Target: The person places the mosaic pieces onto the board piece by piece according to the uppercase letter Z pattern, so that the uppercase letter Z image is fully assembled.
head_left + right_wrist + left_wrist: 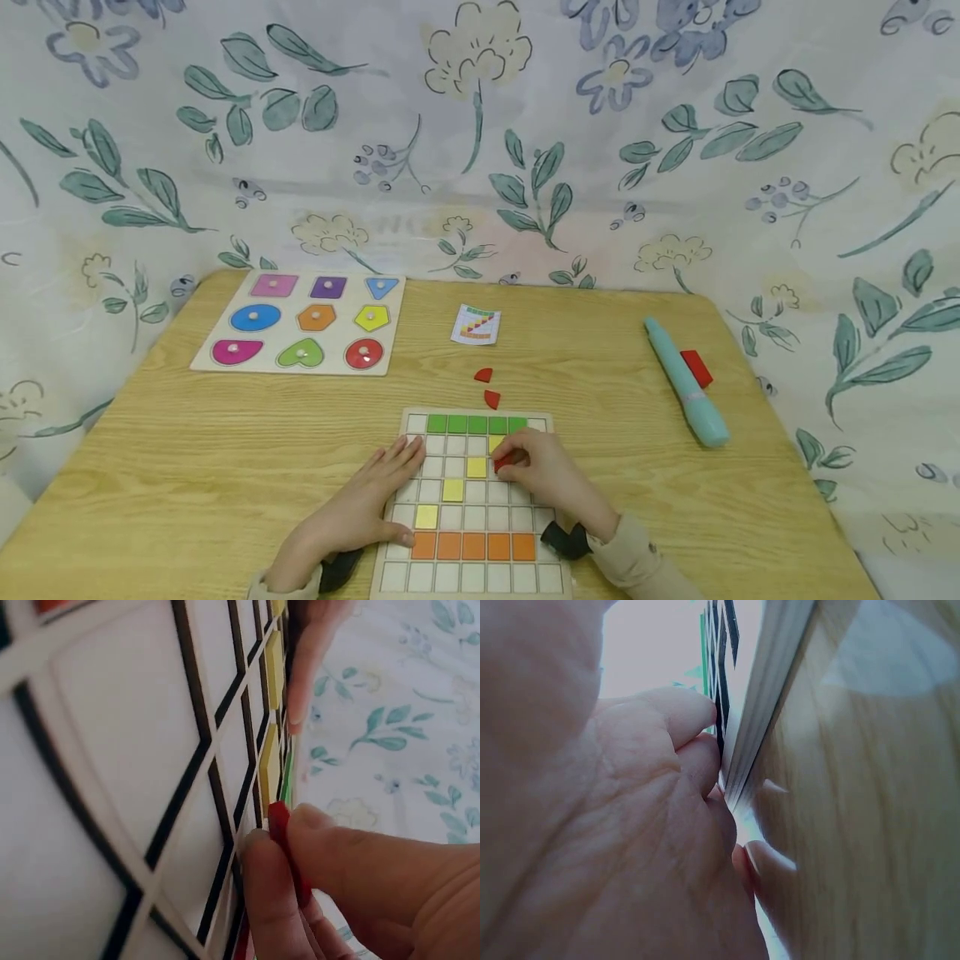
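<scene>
A square grid board [474, 577] lies before me, with green tiles [477, 425] in its far row, orange tiles [473, 547] in a near row and yellow tiles [453, 490] on a diagonal between. My right hand [553, 473] pinches a small red piece [279, 825] between thumb and fingertips, close over the board by the upper yellow tiles. The piece's full shape is partly hidden by the fingers. My left hand [358, 510] rests along the board's left edge, fingers extended, its thumb by the leftmost orange tile.
Two red quarter-circle pieces [491, 400] lie just beyond the board. Behind them is a small pattern card [476, 325]. A knob shape puzzle [345, 296] sits at the back left. At the right lie a teal tube-shaped object [686, 383] and a red block [697, 367].
</scene>
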A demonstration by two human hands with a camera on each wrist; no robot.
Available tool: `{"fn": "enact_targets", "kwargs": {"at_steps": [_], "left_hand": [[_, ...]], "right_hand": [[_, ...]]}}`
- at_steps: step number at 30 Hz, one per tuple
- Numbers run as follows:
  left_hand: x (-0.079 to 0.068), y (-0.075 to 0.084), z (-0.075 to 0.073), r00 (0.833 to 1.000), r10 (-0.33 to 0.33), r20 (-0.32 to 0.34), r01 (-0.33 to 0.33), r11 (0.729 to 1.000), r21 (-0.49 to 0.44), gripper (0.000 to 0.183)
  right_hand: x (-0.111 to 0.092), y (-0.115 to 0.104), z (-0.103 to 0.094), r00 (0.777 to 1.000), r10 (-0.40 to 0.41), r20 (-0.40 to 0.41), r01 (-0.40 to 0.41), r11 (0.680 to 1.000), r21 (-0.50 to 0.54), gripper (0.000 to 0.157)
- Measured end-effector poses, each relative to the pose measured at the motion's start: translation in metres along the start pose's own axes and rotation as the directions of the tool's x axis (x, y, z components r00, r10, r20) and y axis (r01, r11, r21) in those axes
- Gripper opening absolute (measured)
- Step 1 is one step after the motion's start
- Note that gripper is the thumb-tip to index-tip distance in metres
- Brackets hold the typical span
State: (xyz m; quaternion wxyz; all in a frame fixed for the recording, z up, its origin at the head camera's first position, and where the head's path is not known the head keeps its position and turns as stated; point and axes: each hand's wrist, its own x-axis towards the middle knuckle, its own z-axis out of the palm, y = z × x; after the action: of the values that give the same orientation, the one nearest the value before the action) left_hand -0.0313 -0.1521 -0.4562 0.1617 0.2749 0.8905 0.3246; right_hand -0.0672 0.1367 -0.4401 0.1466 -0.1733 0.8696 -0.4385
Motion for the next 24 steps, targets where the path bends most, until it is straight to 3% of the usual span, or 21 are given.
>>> {"fn": "enact_targets", "kwargs": {"at_steps": [7,16,24], "left_hand": [[0.001,-0.002,0.001,1.000,0.009,-0.001,-0.009,1.000,-0.005,0.108],[0.000,-0.004,0.002,1.000,0.012,0.002,-0.012,1.000,-0.011,0.108],[-0.001,-0.002,0.000,1.000,-0.004,0.008,0.004,1.000,-0.025,0.109]], "right_hand": [[-0.003,-0.005,0.002,0.999,-0.047,-0.028,0.044,0.994,-0.104,0.017],[-0.001,-0.001,0.011,0.998,-0.068,0.005,0.069,0.998,-0.015,0.020],[0.007,-0.006,0.006,0.994,-0.087,0.060,0.089,0.996,-0.026,0.013]]}}
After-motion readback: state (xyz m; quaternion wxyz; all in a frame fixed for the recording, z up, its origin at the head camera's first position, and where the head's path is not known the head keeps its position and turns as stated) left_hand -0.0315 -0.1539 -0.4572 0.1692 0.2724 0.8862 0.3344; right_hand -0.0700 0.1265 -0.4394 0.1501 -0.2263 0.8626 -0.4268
